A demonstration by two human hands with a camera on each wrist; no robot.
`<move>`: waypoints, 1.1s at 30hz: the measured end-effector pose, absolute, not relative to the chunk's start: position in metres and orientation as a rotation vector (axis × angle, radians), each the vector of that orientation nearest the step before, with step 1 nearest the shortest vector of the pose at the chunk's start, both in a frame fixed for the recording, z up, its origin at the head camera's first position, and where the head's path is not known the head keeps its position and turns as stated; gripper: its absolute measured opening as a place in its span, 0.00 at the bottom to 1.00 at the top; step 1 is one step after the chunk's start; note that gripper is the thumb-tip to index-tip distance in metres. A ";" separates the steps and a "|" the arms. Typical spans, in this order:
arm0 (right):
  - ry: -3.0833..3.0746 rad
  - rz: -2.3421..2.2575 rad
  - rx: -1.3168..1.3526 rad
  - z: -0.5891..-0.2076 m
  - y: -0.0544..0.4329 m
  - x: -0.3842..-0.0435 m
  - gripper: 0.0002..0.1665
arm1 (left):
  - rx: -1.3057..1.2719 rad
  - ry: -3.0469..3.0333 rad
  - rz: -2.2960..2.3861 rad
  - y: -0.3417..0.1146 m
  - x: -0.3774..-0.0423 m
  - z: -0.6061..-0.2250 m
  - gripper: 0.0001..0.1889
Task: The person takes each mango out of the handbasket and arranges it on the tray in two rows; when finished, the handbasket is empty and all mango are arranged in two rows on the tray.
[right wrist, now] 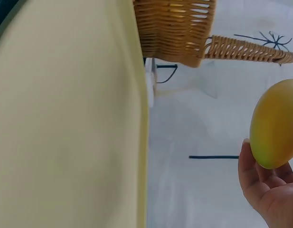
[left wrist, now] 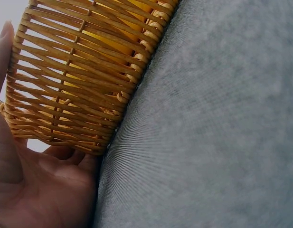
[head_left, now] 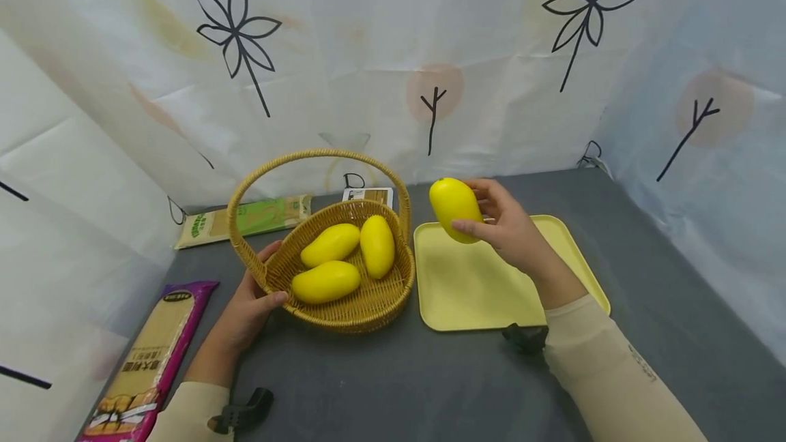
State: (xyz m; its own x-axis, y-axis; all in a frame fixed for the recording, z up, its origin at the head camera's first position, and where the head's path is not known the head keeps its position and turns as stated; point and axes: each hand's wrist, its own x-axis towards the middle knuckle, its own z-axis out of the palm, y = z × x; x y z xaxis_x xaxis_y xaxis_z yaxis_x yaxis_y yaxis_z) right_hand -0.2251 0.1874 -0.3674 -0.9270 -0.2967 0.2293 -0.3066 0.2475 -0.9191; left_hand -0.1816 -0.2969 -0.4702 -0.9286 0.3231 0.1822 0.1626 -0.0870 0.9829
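Observation:
A yellow mango (head_left: pixel 456 210) is gripped in my right hand (head_left: pixel 512 230), raised above the left part of a pale yellow tray (head_left: pixel 473 292). The right wrist view shows the same mango (right wrist: pixel 277 123) against the backdrop, fingers around its lower end. To the left stands a wicker basket (head_left: pixel 350 322) with a tall arched handle; three mangoes (head_left: pixel 327 282) lie inside. My left hand (head_left: pixel 248 305) holds the basket's left side, thumb on the rim. Up close in the left wrist view, the palm and fingers are around the woven wall (left wrist: pixel 75 71).
A green-and-clear noodle packet (head_left: pixel 245 219) lies behind the basket, with a small white-edged packet (head_left: pixel 368 195) beside it. A purple-edged pasta packet (head_left: pixel 153 353) lies at the left table edge. White printed curtains (head_left: pixel 368 53) enclose the grey table (head_left: pixel 368 394).

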 end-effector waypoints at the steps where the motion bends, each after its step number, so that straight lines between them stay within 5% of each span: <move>1: -2.488 1.817 0.582 -0.369 0.188 -0.226 0.42 | 0.548 2.042 2.170 -0.297 -0.182 -0.470 0.45; 33: -2.935 1.340 0.116 -0.420 0.202 -0.251 0.46 | 0.548 2.057 2.160 -0.297 -0.181 -0.471 0.46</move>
